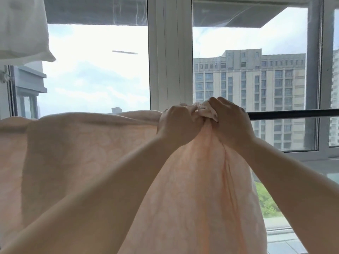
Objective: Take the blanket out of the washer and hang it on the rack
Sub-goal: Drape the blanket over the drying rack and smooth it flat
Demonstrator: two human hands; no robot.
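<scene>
A pale peach blanket with a faint pattern is draped over the dark rack bar, covering the bar from the left edge to the middle. Its right end is bunched into a tight gather at the bar. My left hand grips that bunch from the left, and my right hand grips it from the right, fingers curled over the top. Both hands touch each other at the bar. The bare bar runs on to the right edge.
A white cloth hangs at the top left. Behind the bar stand tall windows with a white frame and a grey frame, with high-rise buildings outside. The washer is out of view.
</scene>
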